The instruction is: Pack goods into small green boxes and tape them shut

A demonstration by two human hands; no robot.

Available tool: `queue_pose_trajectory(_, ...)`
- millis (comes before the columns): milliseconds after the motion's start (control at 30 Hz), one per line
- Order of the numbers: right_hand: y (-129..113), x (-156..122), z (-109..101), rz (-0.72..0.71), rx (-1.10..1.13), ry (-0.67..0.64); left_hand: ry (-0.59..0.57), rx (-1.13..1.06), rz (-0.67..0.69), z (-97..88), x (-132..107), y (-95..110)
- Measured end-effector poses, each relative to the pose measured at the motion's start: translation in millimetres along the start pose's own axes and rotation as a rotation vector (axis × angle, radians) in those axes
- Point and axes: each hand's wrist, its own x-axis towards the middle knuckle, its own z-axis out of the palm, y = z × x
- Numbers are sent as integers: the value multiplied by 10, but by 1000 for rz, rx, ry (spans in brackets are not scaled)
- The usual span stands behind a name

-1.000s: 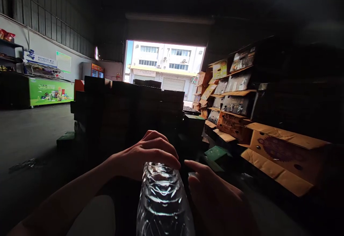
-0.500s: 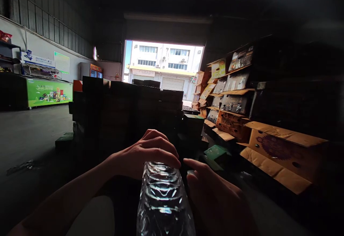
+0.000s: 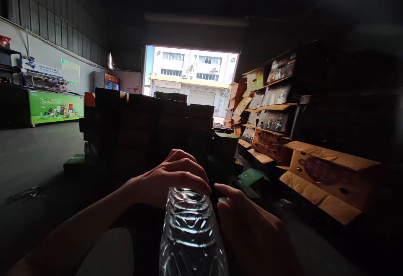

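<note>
The head view shows, nearest, a clear ribbed bottle [image 3: 192, 236], which stretches forward from the bottom edge. The left hand [image 3: 179, 177] is curved over the far end of the bottle and grips it there, so the bottle lies directly under its fingers. The right hand [image 3: 248, 215] is just to the right of the bottle, half open, with the index finger pointing to it; in this shadow I cannot tell if it touches. Farther, at right, an open carton [image 3: 324, 175] carries a round purple print, whose words are not readable. Ahead stand dark stacked boxes [image 3: 141, 129]. At far left, a green freezer [image 3: 56, 107] bears white characters too small to read; above it, a sign [image 3: 44, 69] has blue letters beginning "HORS". Outside, the writing of a shop sign [image 3: 167, 84] is too blurred.
</note>
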Motion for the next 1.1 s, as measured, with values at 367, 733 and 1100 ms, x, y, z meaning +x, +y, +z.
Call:
queue_pose_trajectory(367, -3, -12, -11, 12, -23, -40, -11, 9, 4, -6, 21, 7)
queue_pose_trajectory(733, 14, -17, -5, -7, -26, -21, 16, 13, -3, 8, 32, 18)
queue_pose_trajectory(1100, 30, -35, 14, -21, -52, -16, 28, 19, 14, 7, 41, 12)
